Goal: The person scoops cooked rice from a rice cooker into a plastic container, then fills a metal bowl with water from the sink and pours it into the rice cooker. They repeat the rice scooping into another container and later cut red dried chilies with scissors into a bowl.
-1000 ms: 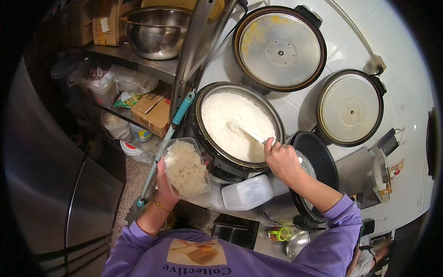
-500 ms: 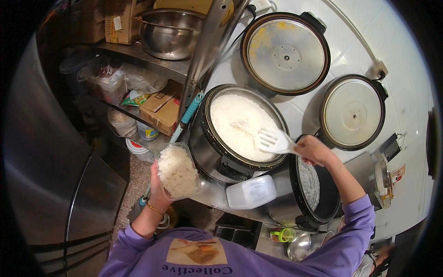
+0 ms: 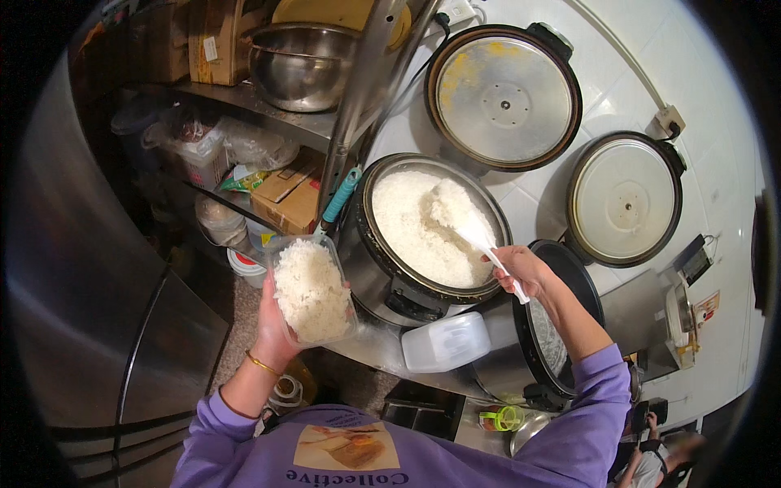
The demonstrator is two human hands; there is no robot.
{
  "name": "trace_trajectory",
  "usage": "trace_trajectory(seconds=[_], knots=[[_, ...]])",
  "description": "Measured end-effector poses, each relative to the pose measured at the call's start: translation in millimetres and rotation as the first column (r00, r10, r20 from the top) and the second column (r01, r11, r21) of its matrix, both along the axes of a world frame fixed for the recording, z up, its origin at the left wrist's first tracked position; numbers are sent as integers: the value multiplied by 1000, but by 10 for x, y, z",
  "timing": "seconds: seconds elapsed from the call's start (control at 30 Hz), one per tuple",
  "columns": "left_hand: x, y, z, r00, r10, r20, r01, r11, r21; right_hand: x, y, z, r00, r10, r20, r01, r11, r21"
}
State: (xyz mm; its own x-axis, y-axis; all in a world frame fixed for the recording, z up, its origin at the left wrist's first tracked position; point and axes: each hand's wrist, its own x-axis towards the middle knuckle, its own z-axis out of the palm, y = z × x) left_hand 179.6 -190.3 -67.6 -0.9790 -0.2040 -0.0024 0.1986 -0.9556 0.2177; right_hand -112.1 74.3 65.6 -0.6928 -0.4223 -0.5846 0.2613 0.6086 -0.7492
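My left hand (image 3: pixel 278 325) is closed around a clear plastic container (image 3: pixel 346 324) heaped with white rice (image 3: pixel 309 291), holding it left of a large rice cooker (image 3: pixel 368 259). My right hand (image 3: pixel 521 272) grips the handle of a white rice paddle (image 3: pixel 478 233) over that cooker. A clump of rice sits on the paddle's blade, whose slots it covers. More rice (image 3: pixel 407 220) fills much of the cooker, with a hollow near the blade. Below the cooker, empty clear containers (image 3: pixel 446 342) lie on the metal counter.
A second cooker (image 3: pixel 533 325) stands at the right, partly under my right forearm. Two raised round lids (image 3: pixel 504 102) (image 3: pixel 625 199) lean by the tiled wall. Shelves at the left hold a steel bowl (image 3: pixel 301 69) and a cardboard box (image 3: pixel 286 199). Another person (image 3: pixel 663 459) is at lower right.
The paddle has gone from resting empty at the rice's right side to carrying a clump of rice. My right hand has turned and shifted slightly left. The left hand's container barely moved.
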Motion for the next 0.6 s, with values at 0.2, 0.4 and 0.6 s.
trace_trajectory(seconds=[0.2, 0.4, 0.6], knots=[[-266, -23, 535, 998, -39, -54, 30, 985, -172, 61, 142, -38, 996, -23, -84, 12, 991, -133], [-663, 108, 812, 998, -63, 17, 65, 953, -295, 35, 248, -69, 995, -70, -70, 55, 980, -189], [-1269, 201, 762, 985, -98, 144, 131, 962, -240, 88, 323, 101, 997, -34, -71, 15, 969, -245]])
